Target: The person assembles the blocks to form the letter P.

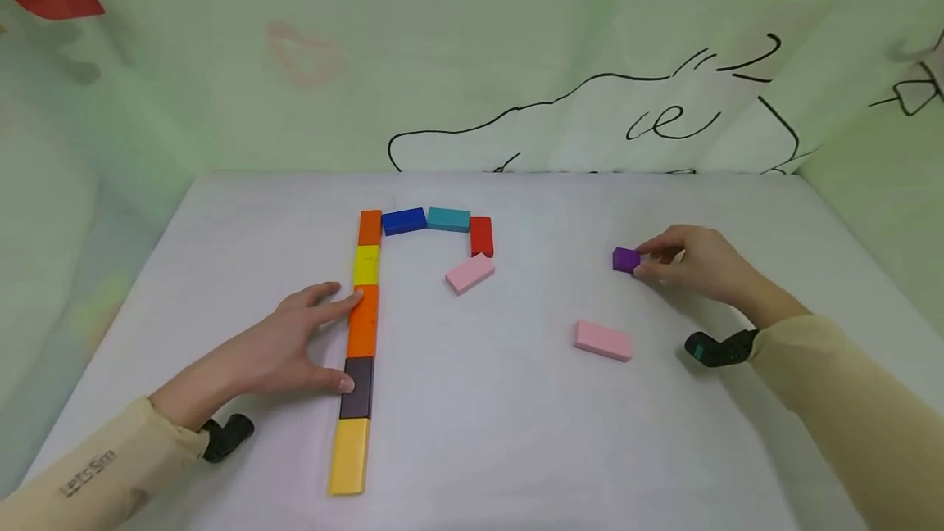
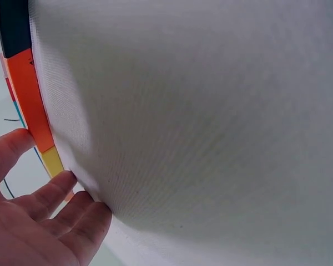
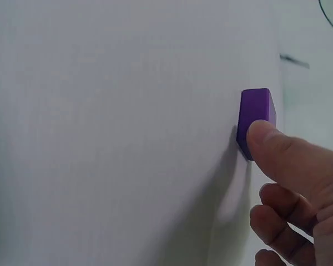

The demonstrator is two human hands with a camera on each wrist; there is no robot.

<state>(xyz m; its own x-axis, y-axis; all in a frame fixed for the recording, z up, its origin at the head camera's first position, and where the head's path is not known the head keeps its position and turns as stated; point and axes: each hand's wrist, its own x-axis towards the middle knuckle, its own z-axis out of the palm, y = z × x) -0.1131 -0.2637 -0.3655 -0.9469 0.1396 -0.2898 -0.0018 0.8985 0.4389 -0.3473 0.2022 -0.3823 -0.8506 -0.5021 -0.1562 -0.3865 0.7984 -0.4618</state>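
Block [image 3: 256,105], smooth purple cuboid, pinched in right grip [image 1: 696,265]

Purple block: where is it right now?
In the head view, the purple block is right of centre, pinched by the right hand, beyond the lone pink block.

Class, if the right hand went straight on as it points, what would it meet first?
The right hand, holding the purple block, would probably meet the red block, though depth is unclear.
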